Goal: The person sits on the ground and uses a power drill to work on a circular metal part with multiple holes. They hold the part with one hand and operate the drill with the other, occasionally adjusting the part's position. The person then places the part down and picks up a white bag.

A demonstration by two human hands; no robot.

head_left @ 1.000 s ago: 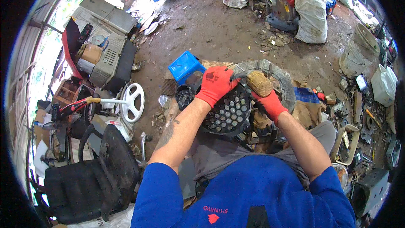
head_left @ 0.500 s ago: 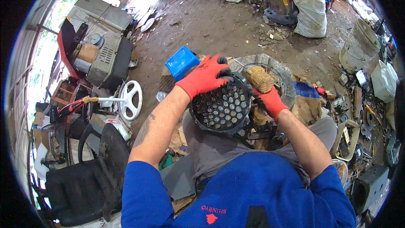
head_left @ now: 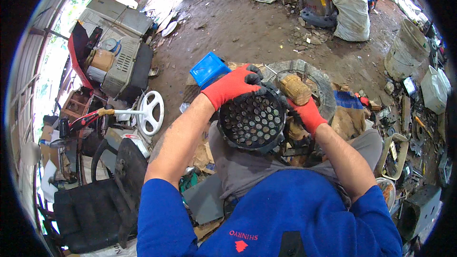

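A round black lamp head (head_left: 254, 120), its face full of small round lenses, is tilted up over my lap. My left hand (head_left: 235, 84), in a red and black glove, is closed over its upper left rim. At the rim's right side is my gloved right hand (head_left: 307, 115), wrapped round what looks like a wooden mallet. The mallet's worn, brown, barrel-shaped head (head_left: 295, 89) shows just above the fingers; its handle is hidden by the hand. Behind the lamp head lies a grey ring-shaped piece (head_left: 323, 83).
A blue plastic box (head_left: 208, 69) stands beyond my left hand. A white wheel on a rod (head_left: 151, 113) and a black chair (head_left: 90, 214) are at the left. Scrap and a beige tray (head_left: 392, 157) lie at the right. White sacks (head_left: 351, 7) stand far off.
The view has shifted slightly, so the surroundings sit a little further right. My left fingers have moved slightly on the rim. The right hand keeps its hold on the mallet.
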